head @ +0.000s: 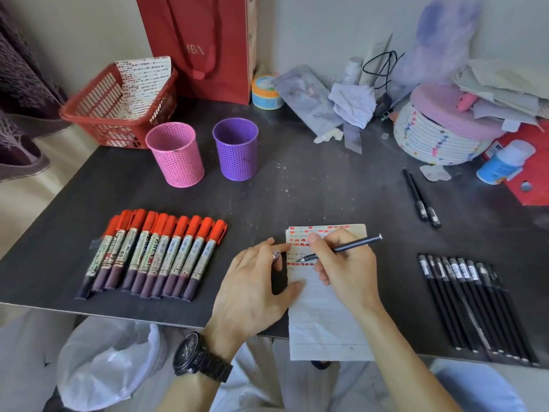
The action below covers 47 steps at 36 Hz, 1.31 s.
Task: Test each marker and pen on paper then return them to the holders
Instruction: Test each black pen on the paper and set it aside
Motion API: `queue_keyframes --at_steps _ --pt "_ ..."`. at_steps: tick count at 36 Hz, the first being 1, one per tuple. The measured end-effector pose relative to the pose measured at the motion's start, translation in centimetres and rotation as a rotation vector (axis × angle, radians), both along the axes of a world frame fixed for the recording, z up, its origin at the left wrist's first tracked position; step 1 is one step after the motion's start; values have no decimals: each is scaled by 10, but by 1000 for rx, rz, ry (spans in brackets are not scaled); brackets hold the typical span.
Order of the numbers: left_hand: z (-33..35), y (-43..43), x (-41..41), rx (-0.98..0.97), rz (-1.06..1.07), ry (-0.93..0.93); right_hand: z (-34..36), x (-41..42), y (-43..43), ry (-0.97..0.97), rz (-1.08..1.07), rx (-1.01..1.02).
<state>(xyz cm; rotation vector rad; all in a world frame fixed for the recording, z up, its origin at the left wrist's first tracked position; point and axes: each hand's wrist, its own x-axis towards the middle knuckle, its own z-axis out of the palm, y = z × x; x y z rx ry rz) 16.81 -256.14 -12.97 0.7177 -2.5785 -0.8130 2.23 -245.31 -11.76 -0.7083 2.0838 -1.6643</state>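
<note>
My right hand grips a black pen with its tip on a lined paper sheet that carries rows of red marks near its top. My left hand lies flat on the sheet's left edge, and a small pen cap shows between its fingers. A row of several red-capped markers lies to the left. Several black pens lie in a row at the right; two more black pens lie apart further back. The pink holder and the purple holder stand upright behind.
A red basket and a red paper bag stand at the back left. Tape roll, crumpled papers, a white woven basket and a glue bottle crowd the back right. The dark table's near edge runs just before my wrists.
</note>
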Motion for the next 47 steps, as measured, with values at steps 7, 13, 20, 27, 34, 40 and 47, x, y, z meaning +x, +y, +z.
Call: queue_keyframes --at_steps 7,13,20,27,34,40,47 --pt "-7 -1 -2 -8 32 32 -13 1 -1 106 -85 19" --pt "-8 -2 -1 -13 42 35 -19 -2 -2 150 -78 15" --pt "-4 -1 -1 4 43 8 -22 -3 -1 193 -41 23" --pt "1 -1 0 21 22 -12 -18 -1 -1 227 -26 47" --pt "-2 -2 0 11 19 -20 -16 1 -2 193 -52 83" --pt "-6 -1 0 -11 32 4 -13 2 -2 149 -66 89" --pt "-6 -1 -1 -8 34 10 -12 3 -2 150 -71 96"
